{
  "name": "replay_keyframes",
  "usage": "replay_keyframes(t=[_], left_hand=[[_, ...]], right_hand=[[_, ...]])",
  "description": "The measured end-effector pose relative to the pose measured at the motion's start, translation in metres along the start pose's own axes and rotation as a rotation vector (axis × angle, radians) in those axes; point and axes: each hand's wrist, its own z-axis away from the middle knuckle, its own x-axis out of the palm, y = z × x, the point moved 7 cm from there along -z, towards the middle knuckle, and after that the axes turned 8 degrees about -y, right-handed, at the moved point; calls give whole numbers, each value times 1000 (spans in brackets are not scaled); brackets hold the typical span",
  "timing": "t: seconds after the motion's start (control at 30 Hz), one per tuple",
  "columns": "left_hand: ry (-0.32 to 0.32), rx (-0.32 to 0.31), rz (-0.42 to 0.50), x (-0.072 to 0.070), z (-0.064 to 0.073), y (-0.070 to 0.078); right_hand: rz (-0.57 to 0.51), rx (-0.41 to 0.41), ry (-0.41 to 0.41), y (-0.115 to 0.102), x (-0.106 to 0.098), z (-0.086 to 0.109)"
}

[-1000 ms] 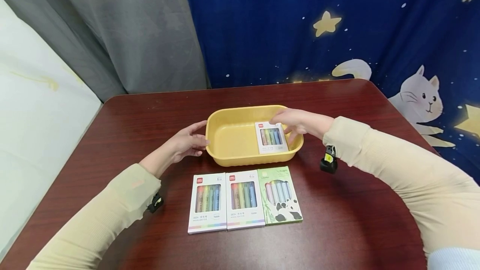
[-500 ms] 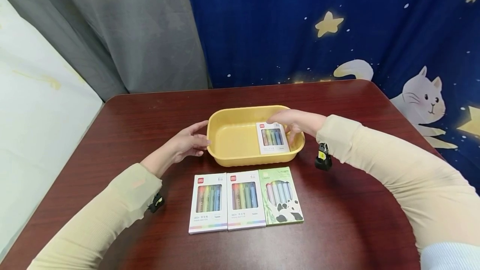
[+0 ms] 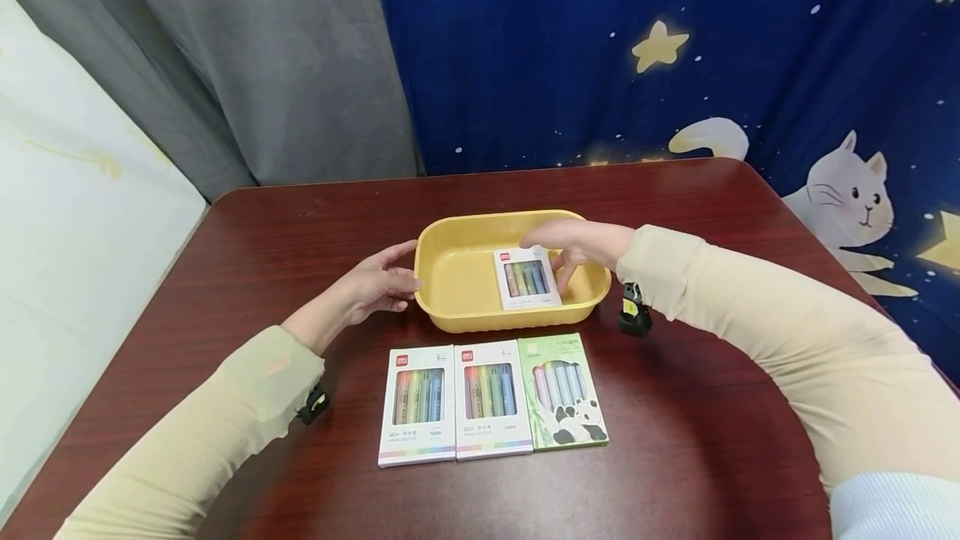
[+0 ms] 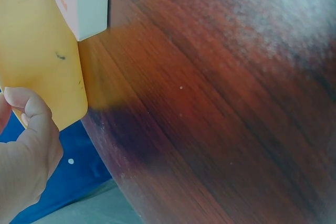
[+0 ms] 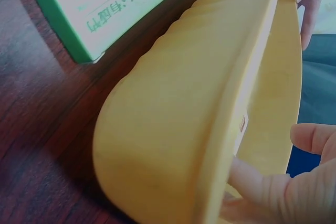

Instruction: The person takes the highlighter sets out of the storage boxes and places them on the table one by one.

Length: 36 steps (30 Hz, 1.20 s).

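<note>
A yellow tray [image 3: 457, 321] stands on the table, its inside facing up. In the head view my left hand [image 3: 372, 284] is at its left end, with fairly straight fingers touching the rim. My right hand [image 3: 581, 242] reaches in over the right end and holds a white highlighter box [image 3: 528, 279] by its top and right edges. Colored highlighters show through the box's window. In the right wrist view the tray's wall hides most of this box. Two more white highlighter boxes [image 3: 416, 407] and a green panda box of pens [image 3: 562, 394] lie side by side before the tray.
The dark red wooden table [image 3: 322, 219] ends in front of a grey curtain [image 3: 300, 65] and a blue star-patterned curtain [image 3: 525, 48]. A white surface [image 3: 75, 190] stands along the left. Small black cameras [image 3: 633, 311] are worn at both wrists.
My right hand has shifted left inside the tray, and the white highlighter box has moved left with it. My left hand, the tray and the front boxes keep their places.
</note>
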Motion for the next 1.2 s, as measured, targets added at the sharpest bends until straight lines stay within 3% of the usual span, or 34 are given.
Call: replay_keyframes(t=[0.47,0.9,1.2], left_hand=[[-1,-1,7,-1,0,-1],[6,-1,5,-1,1,0],[9,-7,9,0,1,0]], right_hand=[[-3,40,-1,-9,18,-11],[139,21,-73,-24,37,-11],[130,97,-95,-27,48,-22]])
